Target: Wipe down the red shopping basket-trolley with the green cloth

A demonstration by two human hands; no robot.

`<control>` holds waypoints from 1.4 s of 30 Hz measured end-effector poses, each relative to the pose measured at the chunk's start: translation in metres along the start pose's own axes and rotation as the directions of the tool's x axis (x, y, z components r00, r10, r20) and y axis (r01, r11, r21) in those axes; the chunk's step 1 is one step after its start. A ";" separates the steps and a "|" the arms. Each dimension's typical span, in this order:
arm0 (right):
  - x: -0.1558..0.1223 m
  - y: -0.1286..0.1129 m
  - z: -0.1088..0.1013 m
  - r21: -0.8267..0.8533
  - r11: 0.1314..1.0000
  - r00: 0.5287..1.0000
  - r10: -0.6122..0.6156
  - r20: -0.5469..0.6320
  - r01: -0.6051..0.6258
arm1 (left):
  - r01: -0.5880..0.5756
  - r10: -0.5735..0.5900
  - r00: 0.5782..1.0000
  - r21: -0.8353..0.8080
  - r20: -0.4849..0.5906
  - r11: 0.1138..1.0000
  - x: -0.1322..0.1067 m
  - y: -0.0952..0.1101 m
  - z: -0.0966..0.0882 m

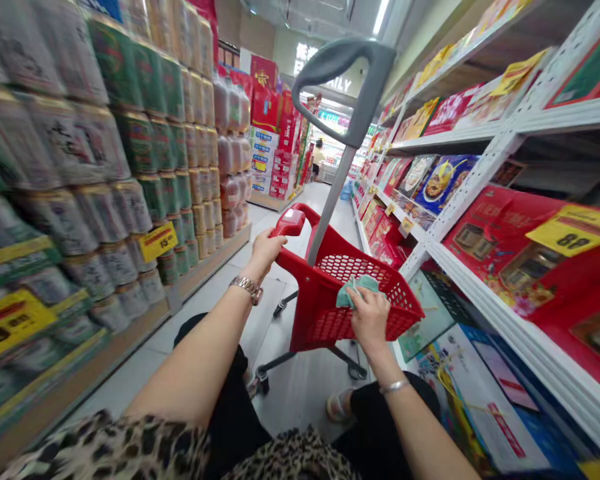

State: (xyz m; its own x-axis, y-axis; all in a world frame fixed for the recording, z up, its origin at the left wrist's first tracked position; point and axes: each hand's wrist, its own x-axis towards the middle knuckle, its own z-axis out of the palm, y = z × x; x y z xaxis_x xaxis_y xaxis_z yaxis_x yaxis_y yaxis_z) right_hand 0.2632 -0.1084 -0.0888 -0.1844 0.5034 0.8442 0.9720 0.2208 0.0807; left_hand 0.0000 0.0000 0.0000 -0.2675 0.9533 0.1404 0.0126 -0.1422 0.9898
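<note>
A shopping cart (325,320) stands in the aisle (300,400), stacked cans (100,213) left, boxed goods (445,183) on shelves (520,331) right.

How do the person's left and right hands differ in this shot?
The left hand grips the handle of the red shopping cart, while the right hand holds a green cloth against the basket rim. The left wrist wears a metal-link watch; the right wrist wears a thin silver bracelet. Both hands are bare and on the same cart.

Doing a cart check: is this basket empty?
Empty: the basket shows bare red mesh inside; only a green cloth, held by the right hand.
</note>
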 end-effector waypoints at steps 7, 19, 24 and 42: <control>0.034 -0.067 0.008 0.184 0.943 0.951 -0.243 -0.193 0.279 | -0.004 0.005 1.000 -0.051 0.020 0.999 -0.002 0.000 0.001; -0.024 -0.101 0.057 0.200 0.952 0.963 -0.195 -0.185 0.231 | -0.029 0.029 1.000 -0.050 -0.003 0.998 -0.004 0.001 -0.005; -0.063 -0.108 0.087 0.218 0.962 0.974 -0.121 -0.192 0.162 | -0.024 0.024 1.000 -0.024 -0.010 0.999 0.003 -0.003 -0.009; -0.067 -0.108 0.044 0.261 0.950 0.976 -0.126 -0.178 0.170 | 0.003 -0.003 1.000 0.021 -0.001 1.000 0.013 -0.006 -0.014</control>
State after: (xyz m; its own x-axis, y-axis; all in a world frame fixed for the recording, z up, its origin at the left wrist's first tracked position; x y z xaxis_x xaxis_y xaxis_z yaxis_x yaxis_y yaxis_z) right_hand 0.1639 -0.1290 -0.1775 -0.2760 0.3144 0.9083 0.8541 0.5136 0.0818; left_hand -0.0174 0.0096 -0.0049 -0.2684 0.9535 0.1371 0.0317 -0.1335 0.9905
